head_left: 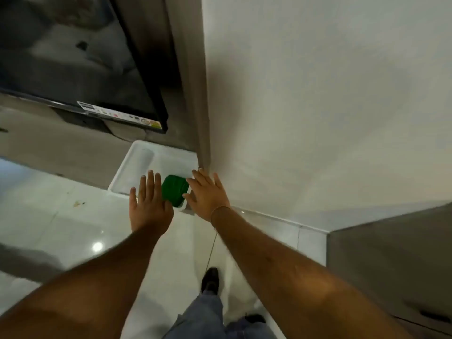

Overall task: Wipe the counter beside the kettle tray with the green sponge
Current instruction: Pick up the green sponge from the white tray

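Tray: white, holds green sponge | hands spread, empty

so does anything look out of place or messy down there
A few small brownish specks lie on the glossy floor tiles, left of the white tray. Otherwise nothing stands out: the green sponge sits in the tray between both open hands.

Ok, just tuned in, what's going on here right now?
A person is reaching both bare hands toward a white tray on the counter ledge. A green sponge lies in its near corner. The left hand and right hand are open on either side of it, neither gripping yet. No wiping has started.
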